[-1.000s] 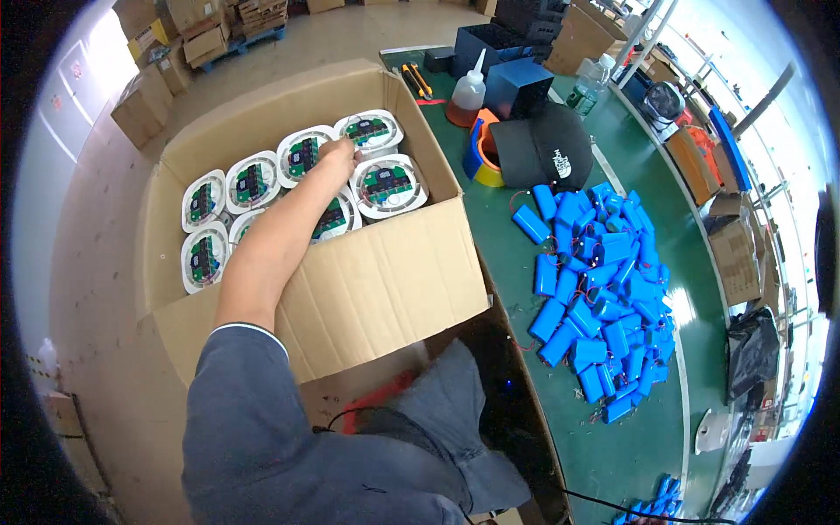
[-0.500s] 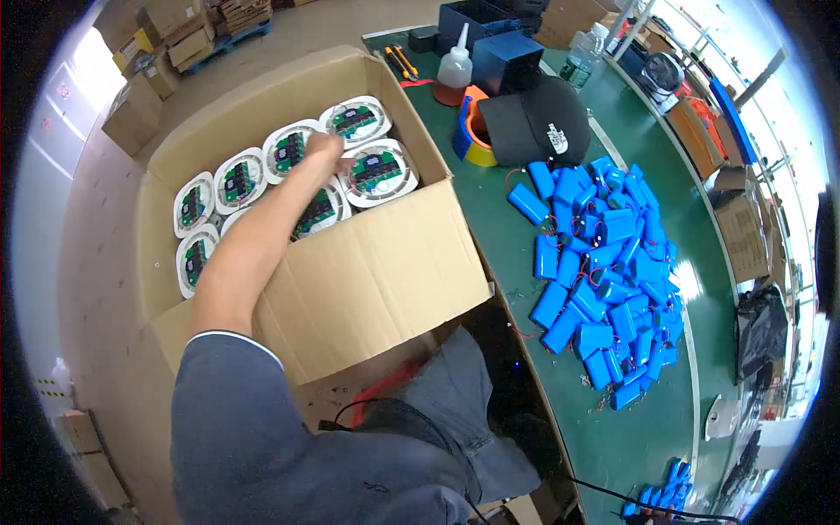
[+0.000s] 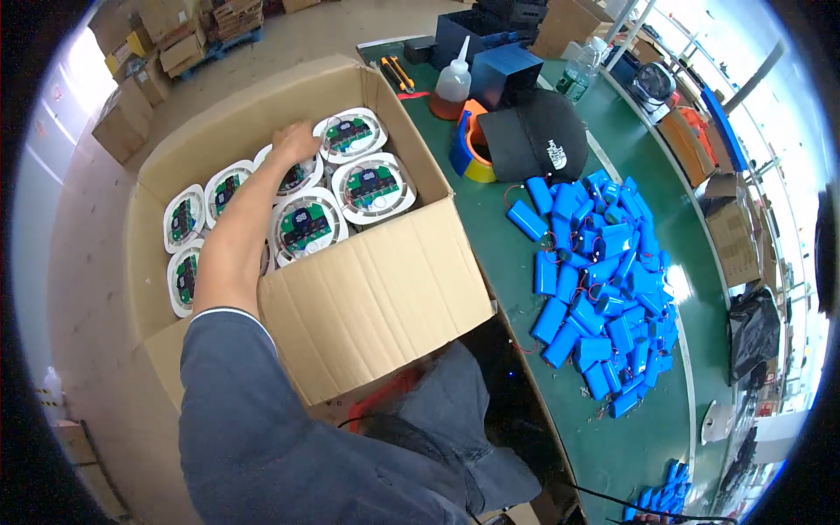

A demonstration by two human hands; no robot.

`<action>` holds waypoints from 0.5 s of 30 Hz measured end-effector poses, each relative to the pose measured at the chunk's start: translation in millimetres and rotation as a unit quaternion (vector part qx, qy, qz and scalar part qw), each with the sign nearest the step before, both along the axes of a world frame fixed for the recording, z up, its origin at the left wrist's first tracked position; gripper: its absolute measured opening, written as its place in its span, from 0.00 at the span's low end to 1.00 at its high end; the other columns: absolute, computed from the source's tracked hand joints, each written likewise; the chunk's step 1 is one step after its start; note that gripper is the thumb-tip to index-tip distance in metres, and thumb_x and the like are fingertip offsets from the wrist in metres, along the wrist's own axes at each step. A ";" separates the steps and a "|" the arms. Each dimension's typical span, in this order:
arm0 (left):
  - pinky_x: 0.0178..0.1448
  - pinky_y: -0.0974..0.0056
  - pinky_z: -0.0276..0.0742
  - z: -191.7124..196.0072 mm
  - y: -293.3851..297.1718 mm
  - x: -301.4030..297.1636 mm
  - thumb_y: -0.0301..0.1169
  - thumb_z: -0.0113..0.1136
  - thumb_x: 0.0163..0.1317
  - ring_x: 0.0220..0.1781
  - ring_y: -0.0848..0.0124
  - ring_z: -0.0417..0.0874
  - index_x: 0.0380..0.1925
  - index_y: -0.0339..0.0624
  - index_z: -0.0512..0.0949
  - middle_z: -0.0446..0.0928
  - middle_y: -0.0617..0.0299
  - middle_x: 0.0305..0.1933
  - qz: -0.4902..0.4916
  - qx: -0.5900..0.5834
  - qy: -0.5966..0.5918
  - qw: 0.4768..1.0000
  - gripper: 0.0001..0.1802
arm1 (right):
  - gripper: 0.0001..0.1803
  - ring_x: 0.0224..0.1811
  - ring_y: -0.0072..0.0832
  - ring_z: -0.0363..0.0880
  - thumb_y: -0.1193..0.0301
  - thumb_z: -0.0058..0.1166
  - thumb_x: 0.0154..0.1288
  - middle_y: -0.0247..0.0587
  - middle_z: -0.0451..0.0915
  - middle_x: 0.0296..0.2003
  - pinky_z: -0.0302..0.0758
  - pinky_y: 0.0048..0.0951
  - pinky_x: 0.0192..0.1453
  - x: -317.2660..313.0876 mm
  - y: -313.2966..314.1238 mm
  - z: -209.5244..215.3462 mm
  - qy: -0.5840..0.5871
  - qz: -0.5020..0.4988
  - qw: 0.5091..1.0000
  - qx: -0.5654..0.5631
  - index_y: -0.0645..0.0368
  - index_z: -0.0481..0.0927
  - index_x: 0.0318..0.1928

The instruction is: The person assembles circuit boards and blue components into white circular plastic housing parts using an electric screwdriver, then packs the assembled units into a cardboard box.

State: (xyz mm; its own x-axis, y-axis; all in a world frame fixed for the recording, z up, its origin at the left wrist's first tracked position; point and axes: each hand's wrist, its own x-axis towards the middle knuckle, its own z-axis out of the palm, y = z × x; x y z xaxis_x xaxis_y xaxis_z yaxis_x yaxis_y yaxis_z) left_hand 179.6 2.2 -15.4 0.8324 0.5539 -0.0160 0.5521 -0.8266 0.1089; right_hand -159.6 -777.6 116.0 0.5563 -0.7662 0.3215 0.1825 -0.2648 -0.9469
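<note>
My left hand (image 3: pixel 296 143) reaches into an open cardboard box (image 3: pixel 376 293). Its fingers curl down at the far rim of a white housing (image 3: pixel 302 178), and the fingertips are hidden. Several such white round-cornered housings stand in rows in the box, face up, each with a green circuit board inside. One housing (image 3: pixel 374 188) sits at the right wall, another (image 3: pixel 306 229) next to the near flap. My forearm covers part of the rows. My right hand does not show.
On the green bench (image 3: pixel 499 227) right of the box lies a heap of blue wired battery packs (image 3: pixel 604 280). A black cap (image 3: pixel 529 140), tape rolls (image 3: pixel 470 144), a squeeze bottle (image 3: pixel 451 87) and cutters (image 3: pixel 398 74) lie beyond. Fingers of unclear owner show at the bottom edge.
My left hand has moved left and slightly away, from between the right-hand housings to the far rim of one. The near housings show more now. The whole view has shifted a little.
</note>
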 end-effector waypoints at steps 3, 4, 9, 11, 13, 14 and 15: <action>0.56 0.51 0.67 -3.5 5.2 11.4 0.44 0.54 0.50 0.53 0.55 0.75 0.44 0.41 0.76 0.75 0.48 0.49 0.036 0.004 0.027 0.999 0.24 | 0.14 0.38 0.31 0.72 0.76 0.58 0.50 0.45 0.75 0.37 0.68 0.32 0.47 0.6 10.1 3.8 0.030 -0.021 0.999 -0.026 0.66 0.71 0.38; 0.56 0.51 0.67 -5.8 9.0 16.2 0.45 0.55 0.48 0.52 0.57 0.76 0.42 0.41 0.77 0.76 0.49 0.48 0.060 -0.013 0.054 0.997 0.24 | 0.14 0.38 0.31 0.72 0.76 0.58 0.50 0.45 0.75 0.37 0.68 0.32 0.47 -0.2 17.1 8.0 0.031 -0.023 0.999 -0.030 0.66 0.71 0.38; 0.55 0.55 0.68 -15.1 36.1 49.1 0.45 0.57 0.47 0.49 0.61 0.77 0.40 0.38 0.78 0.77 0.50 0.45 0.106 -0.142 0.042 0.983 0.25 | 0.15 0.39 0.33 0.73 0.75 0.58 0.50 0.46 0.75 0.36 0.70 0.33 0.45 -7.7 -9.1 -1.7 0.047 -0.035 0.983 -0.172 0.68 0.72 0.39; 0.54 0.56 0.68 -13.7 34.3 49.1 0.45 0.58 0.47 0.48 0.61 0.78 0.39 0.36 0.78 0.78 0.49 0.44 0.111 -0.136 0.034 0.984 0.25 | 0.15 0.38 0.32 0.73 0.75 0.57 0.51 0.46 0.75 0.36 0.70 0.33 0.44 2.3 16.7 13.0 0.043 -0.008 0.993 -0.106 0.67 0.72 0.40; 0.53 0.58 0.68 -23.5 46.8 40.5 0.46 0.61 0.48 0.49 0.60 0.77 0.38 0.34 0.78 0.76 0.47 0.46 0.088 -0.172 -0.023 0.981 0.26 | 0.15 0.38 0.32 0.74 0.75 0.57 0.51 0.46 0.76 0.36 0.71 0.32 0.43 10.9 25.9 17.9 0.042 0.026 0.998 -0.042 0.67 0.73 0.40; 0.53 0.58 0.68 -23.0 47.6 37.6 0.46 0.61 0.48 0.49 0.60 0.77 0.38 0.34 0.78 0.76 0.47 0.46 0.088 -0.173 -0.025 0.981 0.26 | 0.15 0.37 0.32 0.74 0.75 0.57 0.51 0.46 0.76 0.36 0.71 0.31 0.42 12.7 24.1 17.1 0.059 0.003 0.998 -0.034 0.67 0.73 0.40; 0.51 0.59 0.69 -21.4 50.2 32.7 0.46 0.62 0.49 0.48 0.60 0.77 0.37 0.32 0.78 0.76 0.48 0.46 0.071 -0.241 -0.028 0.967 0.26 | 0.14 0.35 0.31 0.74 0.76 0.57 0.51 0.45 0.76 0.35 0.71 0.31 0.41 14.7 22.8 16.6 0.076 -0.021 0.997 -0.025 0.66 0.73 0.40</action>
State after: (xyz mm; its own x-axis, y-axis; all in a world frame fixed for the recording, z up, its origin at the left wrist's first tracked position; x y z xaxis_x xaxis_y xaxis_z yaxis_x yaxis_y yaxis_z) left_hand 212.3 52.4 -36.8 0.7557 0.6020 -0.2579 0.6381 -0.5880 0.4971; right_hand -144.9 -754.8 132.6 0.5695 -0.7746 0.2751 0.0260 -0.3176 -0.9479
